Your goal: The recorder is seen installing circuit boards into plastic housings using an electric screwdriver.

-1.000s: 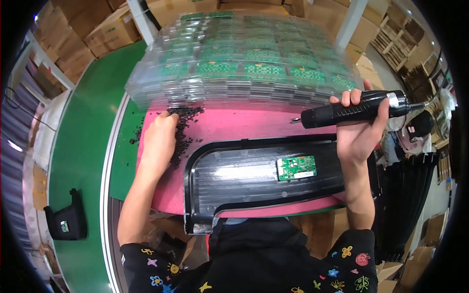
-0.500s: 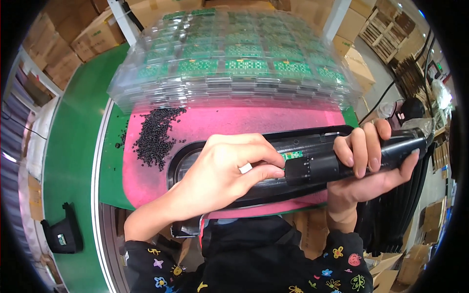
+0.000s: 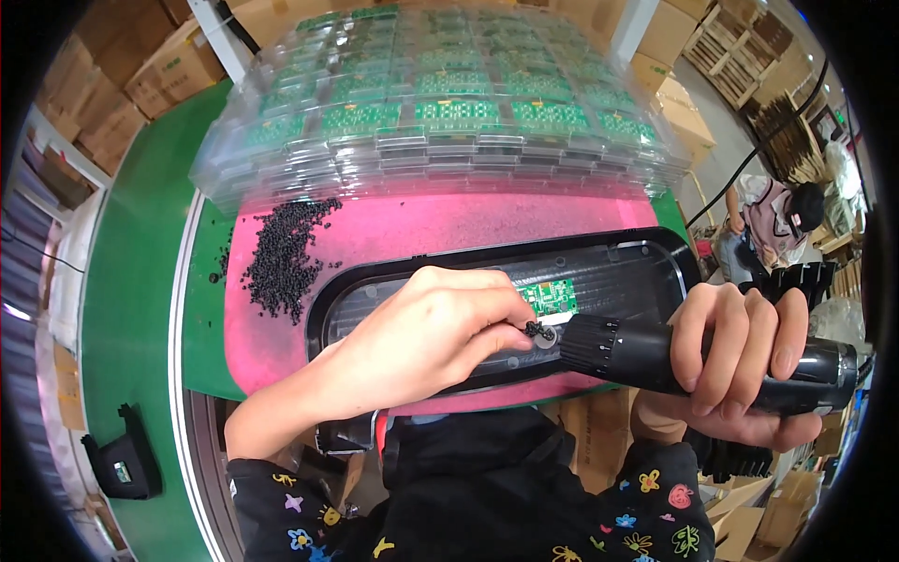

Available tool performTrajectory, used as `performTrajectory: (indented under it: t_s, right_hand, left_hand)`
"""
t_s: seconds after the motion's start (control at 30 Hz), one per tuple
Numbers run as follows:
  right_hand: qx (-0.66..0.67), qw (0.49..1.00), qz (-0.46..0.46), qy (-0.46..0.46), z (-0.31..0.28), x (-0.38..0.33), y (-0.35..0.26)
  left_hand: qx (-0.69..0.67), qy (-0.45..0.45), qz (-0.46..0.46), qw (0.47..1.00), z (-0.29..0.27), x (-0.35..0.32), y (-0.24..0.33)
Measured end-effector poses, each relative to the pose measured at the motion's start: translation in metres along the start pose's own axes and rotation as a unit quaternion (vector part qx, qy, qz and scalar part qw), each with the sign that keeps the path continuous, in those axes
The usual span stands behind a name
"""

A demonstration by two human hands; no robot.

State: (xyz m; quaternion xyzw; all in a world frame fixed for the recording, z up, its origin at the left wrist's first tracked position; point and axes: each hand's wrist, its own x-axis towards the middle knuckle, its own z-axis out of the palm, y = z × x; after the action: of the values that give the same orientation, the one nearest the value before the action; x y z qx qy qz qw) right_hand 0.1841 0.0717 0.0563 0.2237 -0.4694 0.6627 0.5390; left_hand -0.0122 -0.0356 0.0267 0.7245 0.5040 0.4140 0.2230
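My left hand point(image 3: 426, 328) is closed in a pinch, with a few small black screws point(image 3: 539, 331) showing at the fingertips. Below it lies a long black plastic housing point(image 3: 623, 281), rounded at the ends. Inside the housing sits a green circuit board point(image 3: 554, 297), partly hidden by the left fingers. My right hand point(image 3: 740, 361) wraps round a black electric screwdriver point(image 3: 637, 351). The tool is held nearly level over the housing's right front, its ribbed collar facing the screws, a small gap away. Its bit cannot be made out.
A pile of black screws point(image 3: 290, 258) covers the left of the pink mat point(image 3: 468, 220). Behind stand stacked clear plastic trays point(image 3: 449, 150) of green boards. Another person point(image 3: 773, 220) sits at the far right. A black part point(image 3: 125, 459) lies at the lower left.
The screwdriver in my right hand has drawn back right and toward me, tilting slightly. More of the circuit board and the screws at my left fingertips now show.
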Motion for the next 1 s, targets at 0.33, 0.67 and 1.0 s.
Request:
performTrajectory:
  t_s: [0.33,0.67,1.0]
  right_hand:
    - [-0.045,0.998,0.049,-0.007,-0.003,0.003,0.003]
    - [-0.122,0.986,0.110,-0.010,-0.023,0.015,-0.002]
    - [-0.221,0.949,0.218,0.048,-0.080,0.003,0.023]
  left_hand:
    - [0.042,0.072,0.094,0.992,0.002,0.001,-0.002]
    - [0.116,0.125,0.084,0.982,0.014,0.012,-0.011]
    - [0.097,-0.045,-0.066,0.992,0.031,0.001,-0.043]
